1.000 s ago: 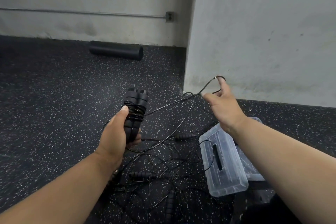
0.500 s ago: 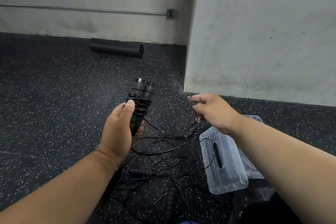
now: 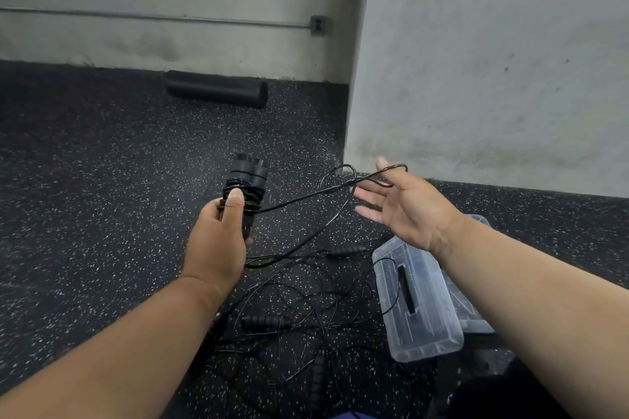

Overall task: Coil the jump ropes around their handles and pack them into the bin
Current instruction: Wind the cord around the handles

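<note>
Clamped in the left hand (image 3: pixel 218 241), paired handles (image 3: pixel 245 187) take mid-coil wraps; right hand (image 3: pixel 406 206), fingers spread, carries the rope (image 3: pixel 306 198) looped beside them; another turn looks due.

L hand (image 3: pixel 218 241) grips paired handles (image 3: pixel 245 187), rope (image 3: pixel 306 197) looped over open R hand (image 3: pixel 405 204); bin (image 3: pixel 418 326) nearby.

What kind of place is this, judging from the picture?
Probably a gym or workout room: speckled black rubber floor, a foam roller lying by the wall, and jump ropes tangled on the floor.
</note>
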`<state>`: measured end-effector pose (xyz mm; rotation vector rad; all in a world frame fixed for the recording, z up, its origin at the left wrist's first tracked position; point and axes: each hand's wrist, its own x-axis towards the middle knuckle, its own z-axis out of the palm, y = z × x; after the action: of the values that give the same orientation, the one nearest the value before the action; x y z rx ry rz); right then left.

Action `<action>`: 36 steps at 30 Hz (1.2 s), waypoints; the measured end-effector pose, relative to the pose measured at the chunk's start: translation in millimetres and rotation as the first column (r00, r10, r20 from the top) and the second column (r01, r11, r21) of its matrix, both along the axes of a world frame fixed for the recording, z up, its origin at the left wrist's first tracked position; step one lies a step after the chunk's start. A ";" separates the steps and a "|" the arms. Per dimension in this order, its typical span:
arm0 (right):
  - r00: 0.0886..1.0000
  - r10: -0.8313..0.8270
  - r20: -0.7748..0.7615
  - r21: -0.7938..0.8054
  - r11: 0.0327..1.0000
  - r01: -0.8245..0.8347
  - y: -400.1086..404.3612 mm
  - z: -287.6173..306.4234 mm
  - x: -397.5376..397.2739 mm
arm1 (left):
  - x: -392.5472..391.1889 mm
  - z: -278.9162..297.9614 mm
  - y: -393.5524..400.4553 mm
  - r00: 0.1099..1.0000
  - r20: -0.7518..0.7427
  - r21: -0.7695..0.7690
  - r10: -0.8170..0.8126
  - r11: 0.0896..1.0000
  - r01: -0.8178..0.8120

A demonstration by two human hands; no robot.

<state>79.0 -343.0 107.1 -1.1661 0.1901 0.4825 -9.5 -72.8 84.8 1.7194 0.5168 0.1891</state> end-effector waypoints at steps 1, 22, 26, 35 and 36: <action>0.999 0.016 -0.045 0.067 0.998 -0.013 -1.0 0.4 -0.2 | -0.1 -1.2 -1.9 1.000 -0.004 -0.015 -0.010 1.000 0.010; 0.772 0.581 0.256 -0.930 0.367 0.032 13.2 -5.0 -20.7 | -26.1 34.6 -39.3 0.908 0.269 -0.276 -0.321 0.878 0.392; 0.700 0.640 0.316 -0.907 0.421 0.025 15.1 -0.6 -25.0 | -23.5 31.4 -33.9 0.902 0.213 -0.250 -0.375 0.872 0.421; 0.835 0.448 0.320 -0.399 0.863 -0.310 36.5 19.0 -39.2 | -21.6 31.3 -36.4 0.967 0.094 -0.601 -0.238 0.761 0.245; 0.843 0.427 0.326 -0.318 0.890 -0.328 38.6 20.1 -40.8 | -23.3 32.3 -39.2 0.965 0.076 -0.652 -0.252 0.720 0.240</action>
<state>38.2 -304.4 127.1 -1.5361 -0.3464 0.5750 -32.9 -112.0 117.1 1.0694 0.3029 -0.1926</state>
